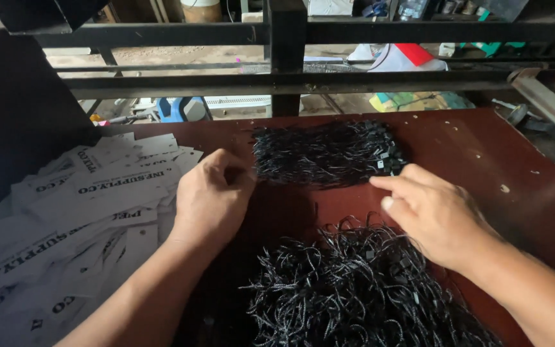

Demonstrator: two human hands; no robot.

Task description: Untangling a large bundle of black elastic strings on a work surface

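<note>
Head view: left hand (212, 196) curled, fingertips pinched at left edge of far bundle of black cords (325, 154), lying crosswise on desk (483, 160). Right hand (428, 215) half open, fingers extended toward bundle's right end, over near cord pile (354, 289); grip unclear. White tags (85, 205) left.

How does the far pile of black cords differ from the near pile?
The far pile lies flat and neatly aligned, strands side by side; the near pile is a loose tangle with loops sticking out. The far pile looks smaller than the near pile. Both are black cords with small black clasps on the reddish-brown table.
</note>
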